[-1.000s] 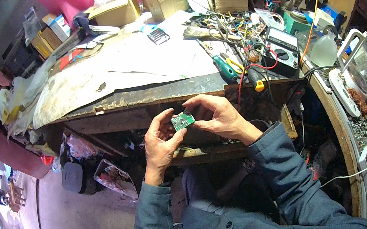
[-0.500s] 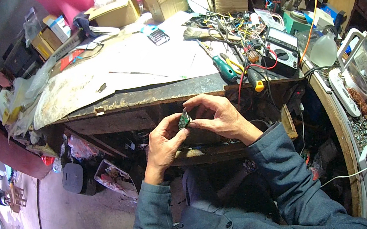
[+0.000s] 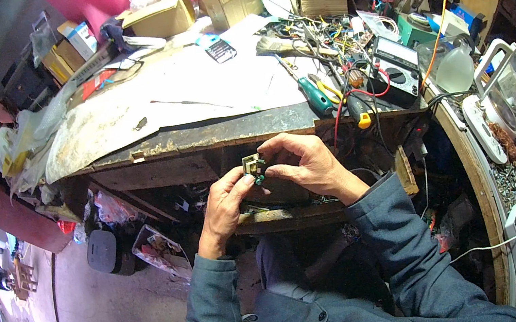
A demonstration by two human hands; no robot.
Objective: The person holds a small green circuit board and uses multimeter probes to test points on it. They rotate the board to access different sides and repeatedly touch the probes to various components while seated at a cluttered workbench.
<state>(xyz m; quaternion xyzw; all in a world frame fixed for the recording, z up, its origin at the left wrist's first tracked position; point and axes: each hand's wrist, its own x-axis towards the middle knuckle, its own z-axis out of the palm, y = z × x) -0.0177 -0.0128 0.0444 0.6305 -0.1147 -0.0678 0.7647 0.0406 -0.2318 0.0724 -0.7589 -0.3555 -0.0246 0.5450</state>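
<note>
In front of the bench edge I hold a small circuit board [image 3: 250, 164] with pale and green components on it. My left hand [image 3: 222, 203] is closed on its left side, thumb in front and fingers behind. The thumb and forefinger of my right hand [image 3: 307, 165] are bent around the board's right side, their tips at its edge; exactly where they touch is hard to make out. The board's face is turned partly toward me, and its lower part is partly hidden by my left thumb.
White paper [image 3: 191, 93] covers the bench. To the right lie a green-handled screwdriver [image 3: 314, 94], a multimeter [image 3: 397, 71], a brush [image 3: 283, 46] and tangled wires. Cardboard boxes [image 3: 231, 1] stand at the back. Below my hands is an open drawer [image 3: 282, 220].
The board has turned from nearly edge-on to showing its component face. My left hand has shifted slightly left and its fingers have moved; my right hand stays almost where it was.
</note>
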